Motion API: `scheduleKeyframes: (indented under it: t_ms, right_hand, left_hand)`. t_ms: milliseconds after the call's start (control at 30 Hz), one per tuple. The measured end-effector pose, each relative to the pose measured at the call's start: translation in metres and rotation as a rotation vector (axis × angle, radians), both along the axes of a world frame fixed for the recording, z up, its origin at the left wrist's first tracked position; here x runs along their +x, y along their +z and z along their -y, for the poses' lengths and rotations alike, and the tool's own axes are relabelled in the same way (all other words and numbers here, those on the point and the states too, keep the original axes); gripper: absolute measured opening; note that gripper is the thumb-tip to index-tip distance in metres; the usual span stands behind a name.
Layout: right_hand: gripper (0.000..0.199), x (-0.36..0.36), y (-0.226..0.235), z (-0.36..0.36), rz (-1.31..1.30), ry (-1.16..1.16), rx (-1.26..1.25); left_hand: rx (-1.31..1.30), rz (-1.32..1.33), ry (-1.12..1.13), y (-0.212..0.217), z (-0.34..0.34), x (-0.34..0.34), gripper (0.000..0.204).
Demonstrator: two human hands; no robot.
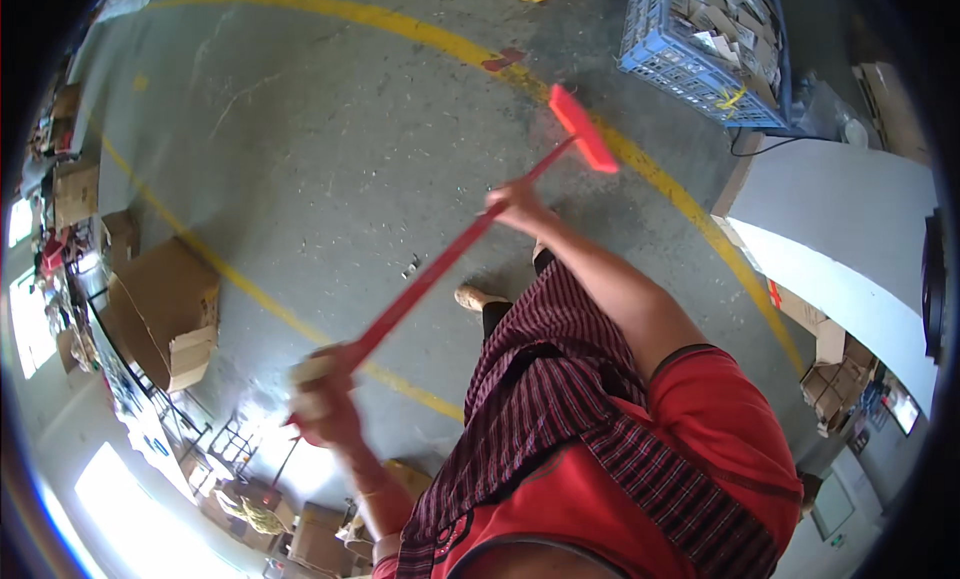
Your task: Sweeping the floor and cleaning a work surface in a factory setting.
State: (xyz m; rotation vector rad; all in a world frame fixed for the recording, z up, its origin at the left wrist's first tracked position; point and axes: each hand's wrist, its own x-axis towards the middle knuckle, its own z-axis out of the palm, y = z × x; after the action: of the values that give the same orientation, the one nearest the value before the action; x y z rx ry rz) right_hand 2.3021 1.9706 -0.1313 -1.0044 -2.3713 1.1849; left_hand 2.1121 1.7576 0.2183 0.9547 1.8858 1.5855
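Note:
A red long-handled broom [425,280] runs slantwise across the view, its red head [583,129] up at the far right end, close to the yellow floor line. My left hand [328,399] is closed around the top end of the handle, blurred by motion. Farther down the shaft, my right hand [518,205] grips it nearer the head. Small bits of debris [411,267] lie scattered on the grey floor [330,149] beside and beyond my feet.
A blue plastic crate [690,74] full of scrap pieces stands at the far right, near a white-topped table [840,209]. An open cardboard box [165,309] sits at the left by cluttered shelving. Yellow lines [400,24] curve across the floor.

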Motion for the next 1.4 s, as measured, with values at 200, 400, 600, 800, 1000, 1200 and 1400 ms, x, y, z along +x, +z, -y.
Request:
scheduleKeyframes:
  t_ms: [200, 400, 600, 800, 1000, 1200, 1400]
  right_hand:
    - [0.012, -0.214, 0.066, 0.159, -0.202, 0.188, -0.022]
    - [0.026, -0.256, 0.157, 0.145, -0.195, 0.316, 0.047]
    - [0.011, -0.266, 0.118, -0.066, -0.186, 0.242, 0.45]
    - [0.015, -0.327, 0.102, -0.285, -0.257, 0.235, 0.569]
    - [0.02, -0.361, 0.083, -0.447, -0.146, 0.25, 0.561]
    - [0.014, -0.384, 0.089, -0.528, 0.017, 0.503, 0.486]
    - [0.004, -0.414, 0.096, -0.608, 0.253, 0.636, 0.574]
  left_hand:
    - [0.063, -0.19, -0.11, 0.129, 0.081, -0.097, 0.034]
    - [0.319, -0.312, -0.046, 0.17, 0.151, -0.164, 0.025]
    - [0.336, -0.144, -0.175, 0.094, 0.01, -0.157, 0.034]
    - [0.437, -0.141, 0.278, 0.004, -0.21, -0.16, 0.044]
    - [0.424, 0.005, 0.313, -0.049, -0.38, -0.163, 0.018]
    - [0.374, 0.132, 0.311, -0.052, -0.439, -0.198, 0.042]
    - [0.512, 0.369, 0.326, -0.065, -0.49, -0.253, 0.045]
